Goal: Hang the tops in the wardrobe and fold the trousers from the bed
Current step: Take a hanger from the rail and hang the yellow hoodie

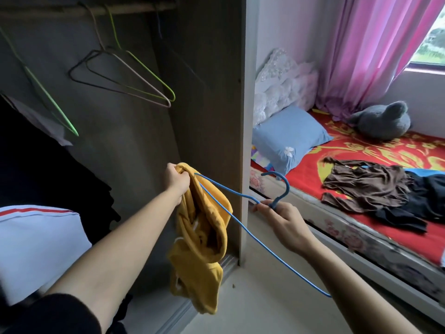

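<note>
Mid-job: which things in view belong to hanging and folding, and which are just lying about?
Job: yellow top, gripped by left hand; blue hanger, held by right hand; wardrobe rail; spare hangers; brown top and dark clothes on the bed.
Lying about: blue pillow; grey plush toy; pink curtain; white lace bundle.

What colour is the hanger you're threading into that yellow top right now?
Blue. The hanger shows clearly in the head view, its hook in the right hand.
</note>
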`<state>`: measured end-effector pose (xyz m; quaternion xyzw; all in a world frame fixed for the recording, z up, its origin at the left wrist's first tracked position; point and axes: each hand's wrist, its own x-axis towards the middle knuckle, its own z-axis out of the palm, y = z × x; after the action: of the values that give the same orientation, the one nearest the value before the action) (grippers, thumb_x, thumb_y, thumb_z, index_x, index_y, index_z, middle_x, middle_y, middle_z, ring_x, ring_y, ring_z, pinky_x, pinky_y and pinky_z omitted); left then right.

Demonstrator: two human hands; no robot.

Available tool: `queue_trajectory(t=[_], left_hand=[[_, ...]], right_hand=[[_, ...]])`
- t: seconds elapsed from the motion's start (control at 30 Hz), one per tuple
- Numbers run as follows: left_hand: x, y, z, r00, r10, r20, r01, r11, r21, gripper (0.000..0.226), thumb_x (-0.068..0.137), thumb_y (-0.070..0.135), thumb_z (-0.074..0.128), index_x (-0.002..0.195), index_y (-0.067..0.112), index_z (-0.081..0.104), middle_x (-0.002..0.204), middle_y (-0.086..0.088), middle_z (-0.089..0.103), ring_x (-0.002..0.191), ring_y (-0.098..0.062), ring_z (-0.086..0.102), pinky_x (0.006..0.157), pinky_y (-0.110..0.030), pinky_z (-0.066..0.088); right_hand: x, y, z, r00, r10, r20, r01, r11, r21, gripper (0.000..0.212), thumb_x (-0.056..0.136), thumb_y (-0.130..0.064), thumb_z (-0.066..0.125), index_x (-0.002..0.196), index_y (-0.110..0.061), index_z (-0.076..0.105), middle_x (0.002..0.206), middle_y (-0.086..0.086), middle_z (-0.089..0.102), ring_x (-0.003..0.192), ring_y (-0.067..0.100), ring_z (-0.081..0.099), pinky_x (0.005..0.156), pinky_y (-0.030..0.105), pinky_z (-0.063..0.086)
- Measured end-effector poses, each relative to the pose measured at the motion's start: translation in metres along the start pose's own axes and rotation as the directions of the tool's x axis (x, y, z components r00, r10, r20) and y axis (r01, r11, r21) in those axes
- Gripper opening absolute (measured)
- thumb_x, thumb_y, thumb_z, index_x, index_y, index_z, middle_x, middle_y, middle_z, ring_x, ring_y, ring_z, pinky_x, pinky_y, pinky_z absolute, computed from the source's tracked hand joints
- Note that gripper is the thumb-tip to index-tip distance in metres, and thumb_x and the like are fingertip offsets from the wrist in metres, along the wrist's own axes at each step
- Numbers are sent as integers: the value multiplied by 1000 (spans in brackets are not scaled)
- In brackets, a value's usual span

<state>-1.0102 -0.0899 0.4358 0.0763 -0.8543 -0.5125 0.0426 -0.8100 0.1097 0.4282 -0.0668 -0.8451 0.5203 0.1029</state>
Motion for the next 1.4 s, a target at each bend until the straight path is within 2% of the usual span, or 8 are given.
queue_trajectory(t=[0.17, 0.33, 0.43, 0.57, 0.73, 0.93, 1.2, 1.4], left_hand=[[11, 4, -8, 1000, -14, -15, 14, 1000, 1, 30, 93, 9, 54, 123, 9, 50, 112, -8, 55, 99, -25, 56, 84, -35, 50], [24, -1, -32, 999, 32, -32, -30, 998, 63, 32, 92, 17, 62, 121, 12, 51, 112, -8, 59, 97, -25, 59, 83, -39, 54], [24, -4, -40, 990, 136, -18, -132, 979, 155, 28, 91, 20, 63, 116, 12, 54, 105, -7, 60, 92, -23, 60, 75, -36, 55], [29, -2, -54, 988, 122, -93, -105, 979, 173, 35, 86, 28, 70, 113, 11, 57, 106, -7, 62, 93, -25, 61, 80, -40, 56], [42, -6, -65, 986, 38, -165, -9, 985, 173, 43, 74, 39, 77, 104, 11, 62, 109, -11, 67, 99, -32, 64, 86, -48, 56], [30, 0, -58, 981, 105, -165, -62, 966, 249, 38, 85, 39, 68, 105, 6, 64, 107, -14, 68, 99, -35, 64, 83, -44, 54], [-34, 34, -38, 887, 399, 233, -441, 882, 168, 33, 89, 25, 68, 62, 21, 49, 59, 6, 51, 55, -5, 47, 47, -17, 33], [-32, 42, -74, 905, 396, 158, -404, 915, 21, 27, 93, 27, 63, 71, 15, 54, 66, 0, 56, 61, -11, 51, 52, -19, 40]], right_hand=[[-8, -1, 0, 998, 60, 21, -59, 997, -46, 28, 103, -27, 48, 90, -24, 74, 65, -10, 65, 57, 0, 53, 55, 13, 38], [-3, -11, 8, 994, 85, 75, -76, 990, -115, 27, 103, -28, 49, 89, -27, 73, 91, -3, 73, 78, 3, 64, 62, 7, 42], [6, -22, 18, 990, 67, 123, -48, 988, -148, 29, 103, -32, 47, 88, -31, 72, 85, 3, 72, 71, 12, 64, 64, 23, 49], [14, -37, 21, 995, -12, 99, 28, 985, -168, 29, 104, -27, 46, 92, -27, 73, 87, -13, 68, 78, -7, 62, 64, 5, 41], [11, -42, 18, 994, -58, 93, 71, 987, -147, 31, 103, -27, 46, 88, -29, 74, 86, 3, 72, 81, 17, 66, 79, 37, 52], [-1, -47, 15, 996, -44, 78, 55, 988, -144, 31, 103, -30, 46, 89, -29, 73, 78, -1, 70, 72, 14, 64, 68, 30, 51], [35, -45, 64, 964, 189, 187, -170, 979, -117, 31, 102, -34, 47, 83, -24, 69, 82, 0, 66, 73, 14, 61, 63, 25, 48], [58, -36, 68, 921, 341, 190, -362, 928, 92, 29, 101, -37, 49, 89, -19, 69, 81, 3, 58, 71, 16, 55, 67, 30, 46]])
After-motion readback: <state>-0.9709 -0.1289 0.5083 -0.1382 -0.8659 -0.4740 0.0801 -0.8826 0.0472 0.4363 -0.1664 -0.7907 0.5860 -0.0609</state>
